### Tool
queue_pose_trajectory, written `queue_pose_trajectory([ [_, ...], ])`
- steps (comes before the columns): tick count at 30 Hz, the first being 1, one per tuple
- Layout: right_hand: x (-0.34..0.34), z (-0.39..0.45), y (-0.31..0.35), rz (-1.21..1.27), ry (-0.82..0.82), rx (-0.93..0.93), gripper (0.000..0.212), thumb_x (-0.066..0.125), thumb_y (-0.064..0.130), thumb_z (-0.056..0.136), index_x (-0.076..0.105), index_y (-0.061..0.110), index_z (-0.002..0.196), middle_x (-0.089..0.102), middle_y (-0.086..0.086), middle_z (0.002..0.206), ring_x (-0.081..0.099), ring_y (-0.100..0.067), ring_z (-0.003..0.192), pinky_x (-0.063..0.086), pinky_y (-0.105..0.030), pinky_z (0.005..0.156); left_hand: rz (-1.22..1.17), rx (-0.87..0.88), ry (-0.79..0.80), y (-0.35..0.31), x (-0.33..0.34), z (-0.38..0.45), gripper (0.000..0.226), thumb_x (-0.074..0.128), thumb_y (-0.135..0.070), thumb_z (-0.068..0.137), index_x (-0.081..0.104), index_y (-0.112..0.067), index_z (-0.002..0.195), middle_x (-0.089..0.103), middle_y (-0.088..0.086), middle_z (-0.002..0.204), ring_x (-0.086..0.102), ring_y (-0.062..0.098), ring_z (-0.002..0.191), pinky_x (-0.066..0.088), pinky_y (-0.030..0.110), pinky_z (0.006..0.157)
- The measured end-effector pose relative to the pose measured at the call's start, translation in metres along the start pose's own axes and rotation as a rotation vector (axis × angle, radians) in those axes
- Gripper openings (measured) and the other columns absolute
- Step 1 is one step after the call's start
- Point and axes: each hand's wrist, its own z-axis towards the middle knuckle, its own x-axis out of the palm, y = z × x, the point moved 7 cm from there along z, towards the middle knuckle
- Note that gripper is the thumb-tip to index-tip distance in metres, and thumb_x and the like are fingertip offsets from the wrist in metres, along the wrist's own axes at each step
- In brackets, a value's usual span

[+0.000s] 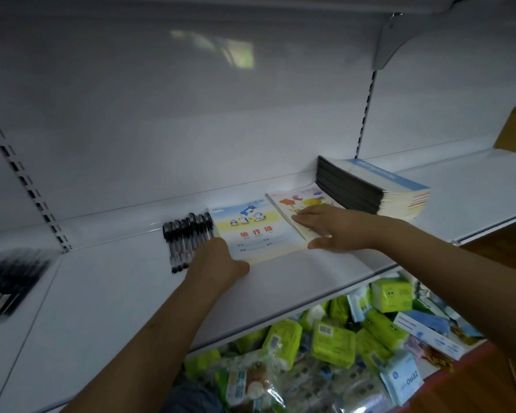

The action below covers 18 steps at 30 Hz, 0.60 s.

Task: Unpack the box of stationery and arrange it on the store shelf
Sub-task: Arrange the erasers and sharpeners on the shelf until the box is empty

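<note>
At the far left of the white shelf (pixel 137 296) lies a dark, blurred pile (pixel 9 281), too smeared to count or name. Next comes one row of black pens (pixel 188 236) lying side by side, about eight of them as far as the blur allows. The left hand (pixel 218 260) rests on the shelf at the near left corner of the penguin notebook (pixel 251 231), its fingers curled under so that only the knuckles and thumb show; whether it pinches the cover I cannot tell. Just beside that lies a second notebook, the balloon notebook (pixel 298 204), and the right hand (pixel 325 229) presses flat on it with straight fingers. Behind it to the right stands one stack of notebooks (pixel 370 189), dark spines outward. Below the shelf sits a heap of green packets (pixel 334 341).
</note>
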Motion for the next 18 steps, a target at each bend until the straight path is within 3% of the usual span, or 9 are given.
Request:
queue_pose_trajectory([
  [4,-0.012,0.008,0.013,0.053,0.096,0.007,0.076,0.050,0.055,0.095,0.011,0.033,0.156,0.009,0.005,0.163,0.007,-0.014,0.149,0.011,-0.034,0.121,0.001,0.027,0.071,-0.002,-0.002,0.006,0.050,0.080,-0.031,0.080,0.065,-0.012,0.124,0.069,0.007,0.114,0.067,0.020,0.095,0.057,0.036,0.084],
  [8,-0.017,0.035,0.014,0.237,-0.024,0.145,0.073,0.036,0.069,0.091,0.036,0.023,0.148,0.038,0.000,0.152,0.027,-0.021,0.145,0.026,-0.038,0.115,0.059,0.019,0.077,-0.004,-0.006,0.011,0.056,0.081,-0.039,0.077,0.065,-0.015,0.124,0.070,0.005,0.112,0.068,0.019,0.085,0.059,0.034,0.077],
  [12,-0.009,0.071,0.000,0.201,-0.177,0.290,0.065,0.050,0.058,0.090,0.045,0.015,0.139,0.050,-0.008,0.139,0.049,-0.027,0.125,0.042,-0.040,0.101,0.106,0.028,0.051,-0.002,-0.008,0.012,0.063,0.083,-0.043,0.073,0.064,-0.019,0.128,0.070,0.002,0.114,0.067,0.016,0.089,0.058,0.032,0.079],
  [18,-0.001,0.095,-0.009,0.139,-0.190,0.313,0.052,0.038,0.041,0.097,0.038,0.026,0.147,0.049,-0.011,0.139,0.042,-0.037,0.125,0.038,-0.048,0.103,0.076,0.068,0.030,-0.001,-0.002,0.010,0.062,0.081,-0.040,0.077,0.062,-0.015,0.130,0.068,0.004,0.120,0.066,0.016,0.099,0.057,0.031,0.084],
])
